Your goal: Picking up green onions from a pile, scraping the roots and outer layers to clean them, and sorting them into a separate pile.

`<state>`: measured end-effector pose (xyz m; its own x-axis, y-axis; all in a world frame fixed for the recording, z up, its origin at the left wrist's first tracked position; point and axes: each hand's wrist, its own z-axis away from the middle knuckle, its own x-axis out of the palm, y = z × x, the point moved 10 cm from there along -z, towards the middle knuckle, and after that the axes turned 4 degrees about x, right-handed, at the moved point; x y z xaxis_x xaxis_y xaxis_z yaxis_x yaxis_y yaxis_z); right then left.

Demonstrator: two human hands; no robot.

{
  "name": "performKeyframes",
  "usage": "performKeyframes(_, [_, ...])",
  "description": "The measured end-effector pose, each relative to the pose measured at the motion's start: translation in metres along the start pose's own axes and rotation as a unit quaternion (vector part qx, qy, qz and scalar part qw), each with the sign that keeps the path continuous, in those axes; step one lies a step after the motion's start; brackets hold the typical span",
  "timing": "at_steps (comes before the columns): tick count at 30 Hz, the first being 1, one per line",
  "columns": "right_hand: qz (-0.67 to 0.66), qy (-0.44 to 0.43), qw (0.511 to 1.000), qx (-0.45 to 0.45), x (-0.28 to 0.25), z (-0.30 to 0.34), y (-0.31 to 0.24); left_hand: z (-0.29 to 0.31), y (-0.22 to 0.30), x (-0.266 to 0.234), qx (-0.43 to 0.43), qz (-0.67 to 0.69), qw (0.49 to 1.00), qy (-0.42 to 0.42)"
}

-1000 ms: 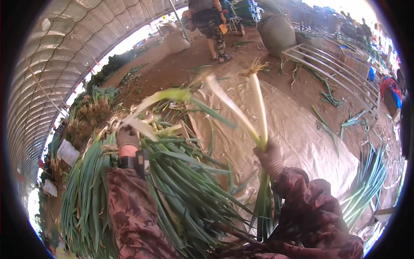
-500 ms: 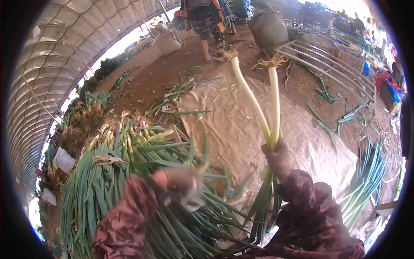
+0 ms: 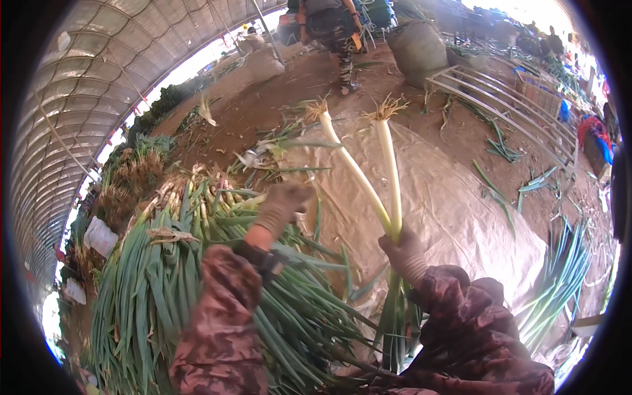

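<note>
My right hand (image 3: 405, 255), in a tan work glove, is closed around two green onions (image 3: 364, 172). Their white stems and bushy roots point up and away, and their green leaves hang below the fist. My left hand (image 3: 286, 203), also gloved, is raised over the near edge of a large heap of green onions (image 3: 155, 283), apart from the held pair. Motion blurs its fingers, so whether it grips anything is unclear. A pale scrap of peel (image 3: 207, 110) appears blurred above the ground beyond the heap.
A tan sheet (image 3: 454, 197) covers the ground ahead. More green onions (image 3: 559, 276) lie at the right. Beyond are a metal rack (image 3: 507, 108), a bulky sack (image 3: 418, 52) and a person (image 3: 332, 33) standing. Loose leaves (image 3: 505, 141) litter the dirt.
My left hand has swung up and away from low over the heap. My right hand has shifted slightly left and down with the two green onions. A pale scrap now shows beyond the heap.
</note>
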<state>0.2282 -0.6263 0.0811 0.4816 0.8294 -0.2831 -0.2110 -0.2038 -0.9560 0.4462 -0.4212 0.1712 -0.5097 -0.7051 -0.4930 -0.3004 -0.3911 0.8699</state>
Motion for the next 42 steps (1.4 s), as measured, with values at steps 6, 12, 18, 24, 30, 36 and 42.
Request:
performKeyframes(6, [0.057, -0.064, 0.996, 0.013, 0.031, 0.019, -0.007, -0.003, 0.032, 0.035, -0.003, 0.103, 0.987, 0.119])
performKeyframes(12, [0.062, -0.093, 0.993, -0.027, 0.059, 0.034, 0.006, -0.012, 0.024, -0.027, 0.060, 0.282, 0.911, 0.294])
performKeyframes(18, [0.112, -0.142, 0.983, 0.015, 0.070, 0.052, 0.014, -0.008, -0.001, -0.173, 0.101, 0.351, 0.836, 0.410])
performKeyframes(24, [0.050, -0.101, 0.993, 0.027, 0.055, 0.041, 0.019, 0.017, -0.009, -0.150, 0.077, -0.025, 0.977, 0.196])
performKeyframes(30, [0.182, -0.084, 0.979, 0.027, 0.070, 0.049, 0.017, 0.064, -0.029, 0.106, 0.173, 0.004, 0.981, 0.085])
performKeyframes(36, [0.150, -0.060, 0.985, -0.069, 0.078, 0.062, -0.015, 0.080, -0.008, 0.107, 0.001, 0.177, 0.956, 0.232])
performKeyframes(42, [0.118, -0.088, 0.982, -0.120, 0.076, 0.062, -0.023, 0.061, 0.004, 0.064, 0.047, 0.386, 0.906, 0.169])
